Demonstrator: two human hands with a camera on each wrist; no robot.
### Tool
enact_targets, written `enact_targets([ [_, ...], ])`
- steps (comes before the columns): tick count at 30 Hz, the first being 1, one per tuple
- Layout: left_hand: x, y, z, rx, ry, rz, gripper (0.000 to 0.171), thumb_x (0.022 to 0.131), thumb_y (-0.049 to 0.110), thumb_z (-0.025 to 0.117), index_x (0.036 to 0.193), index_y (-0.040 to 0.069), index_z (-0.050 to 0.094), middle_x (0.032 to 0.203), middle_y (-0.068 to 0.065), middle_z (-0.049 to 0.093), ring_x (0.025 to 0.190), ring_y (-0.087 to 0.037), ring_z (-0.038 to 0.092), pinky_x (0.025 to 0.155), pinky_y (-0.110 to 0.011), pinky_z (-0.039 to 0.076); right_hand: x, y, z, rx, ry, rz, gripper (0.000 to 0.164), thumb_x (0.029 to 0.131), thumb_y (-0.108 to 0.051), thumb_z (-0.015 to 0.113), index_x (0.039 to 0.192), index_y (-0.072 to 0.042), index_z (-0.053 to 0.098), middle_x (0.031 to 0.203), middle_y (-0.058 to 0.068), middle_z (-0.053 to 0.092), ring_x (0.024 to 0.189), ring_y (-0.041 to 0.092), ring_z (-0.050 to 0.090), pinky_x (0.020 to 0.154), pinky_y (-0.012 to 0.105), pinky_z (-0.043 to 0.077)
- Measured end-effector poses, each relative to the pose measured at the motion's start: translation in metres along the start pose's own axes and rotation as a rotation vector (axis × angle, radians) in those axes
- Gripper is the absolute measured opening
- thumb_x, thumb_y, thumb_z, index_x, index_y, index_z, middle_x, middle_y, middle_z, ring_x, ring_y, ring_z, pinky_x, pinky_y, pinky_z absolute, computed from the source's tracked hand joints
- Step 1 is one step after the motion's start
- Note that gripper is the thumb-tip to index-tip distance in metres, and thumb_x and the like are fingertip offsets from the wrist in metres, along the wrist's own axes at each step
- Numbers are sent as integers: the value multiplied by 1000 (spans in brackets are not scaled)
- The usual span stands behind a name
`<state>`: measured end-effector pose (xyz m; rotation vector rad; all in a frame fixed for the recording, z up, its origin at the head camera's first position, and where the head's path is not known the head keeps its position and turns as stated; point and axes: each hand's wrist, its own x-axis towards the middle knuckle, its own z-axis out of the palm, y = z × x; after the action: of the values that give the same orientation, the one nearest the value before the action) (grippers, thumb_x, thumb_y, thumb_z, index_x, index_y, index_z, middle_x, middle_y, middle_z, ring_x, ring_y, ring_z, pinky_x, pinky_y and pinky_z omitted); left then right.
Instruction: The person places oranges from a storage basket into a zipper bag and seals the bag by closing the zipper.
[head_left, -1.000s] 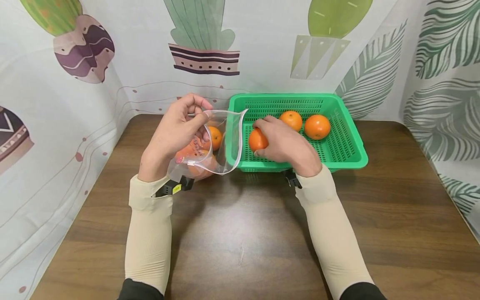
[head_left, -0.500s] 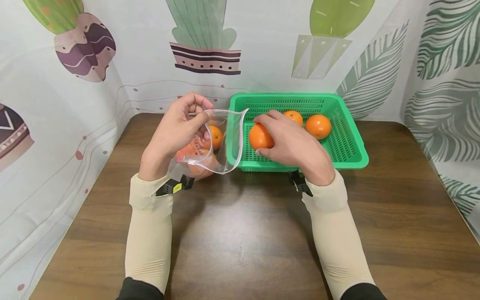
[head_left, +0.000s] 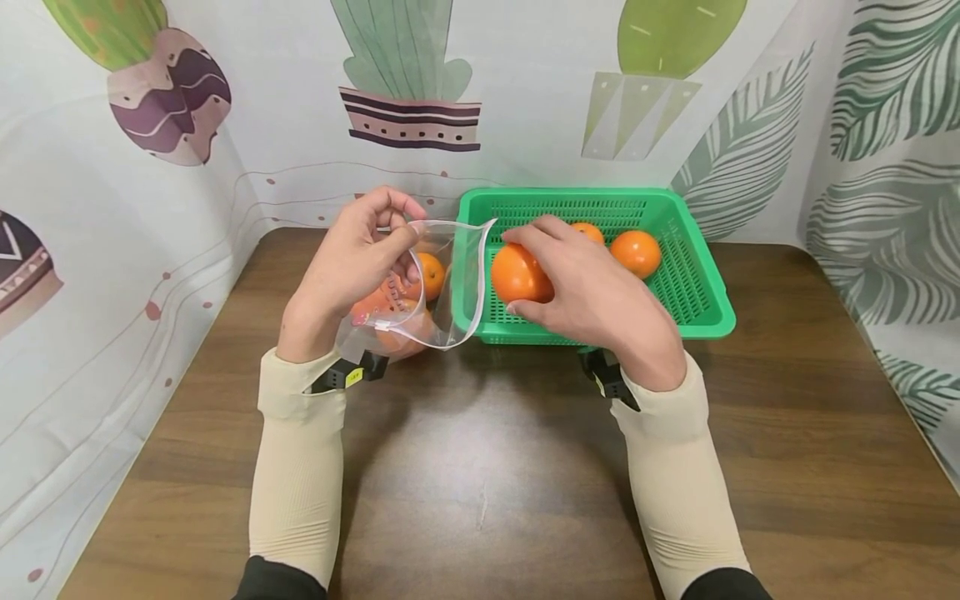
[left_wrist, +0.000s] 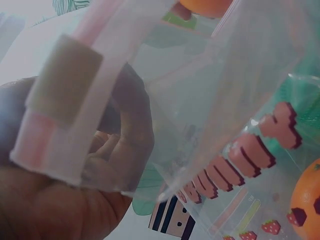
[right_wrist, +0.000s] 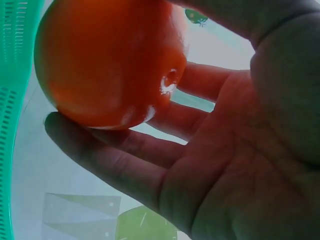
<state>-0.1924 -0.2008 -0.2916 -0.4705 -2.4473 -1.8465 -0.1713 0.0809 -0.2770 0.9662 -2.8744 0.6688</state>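
Note:
My left hand [head_left: 356,254] pinches the rim of a clear zip bag [head_left: 453,321] and keeps its mouth spread open. Inside the bag lie several oranges [head_left: 431,275]; red "BUNNY" lettering [left_wrist: 240,160] and small strawberries show on its film in the left wrist view. My right hand [head_left: 592,283] grips an orange [head_left: 517,275] between thumb and fingers, over the left end of the green basket [head_left: 708,321] and just right of the bag's mouth. In the right wrist view the held orange [right_wrist: 110,60] sits against the fingers, away from the palm.
Two more oranges are in the basket, one [head_left: 636,253] in plain view and one [head_left: 588,232] partly behind my right hand. The basket stands at the back of the wooden table [head_left: 480,500], against a cactus-printed cloth [head_left: 525,75].
My right hand has lifted the orange up from the basket's left end, and the orange looks larger now. The wrist has moved back and to the right. My left hand and the bag stay put.

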Motion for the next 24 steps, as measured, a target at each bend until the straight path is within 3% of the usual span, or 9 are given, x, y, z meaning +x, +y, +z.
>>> enact_targets([
  [24, -1, 1, -1, 6, -7, -3, 13, 105, 9, 61, 117, 3, 61, 80, -12, 61, 57, -29, 66, 56, -34, 62, 5, -20, 11, 105, 176, -163, 71, 83, -24, 93, 145, -12, 60, 142, 4, 56, 118, 21, 61, 99, 38, 56],
])
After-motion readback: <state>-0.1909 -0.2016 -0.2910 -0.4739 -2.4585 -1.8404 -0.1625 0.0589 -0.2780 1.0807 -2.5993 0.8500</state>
